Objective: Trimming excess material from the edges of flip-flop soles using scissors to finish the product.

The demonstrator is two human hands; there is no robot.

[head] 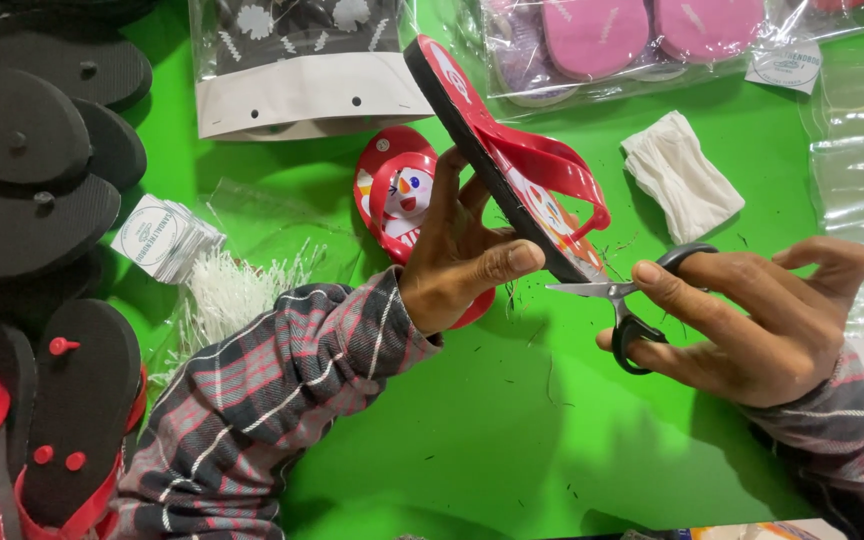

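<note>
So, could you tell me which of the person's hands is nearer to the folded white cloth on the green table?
The right hand, holding the scissors, sits just below the white cloth. The left hand, gripping the red flip-flop, is farther off, across the sandal.

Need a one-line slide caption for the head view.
Left hand tilts a red flip-flop while right hand holds scissors at its edge, above a green table.
</note>
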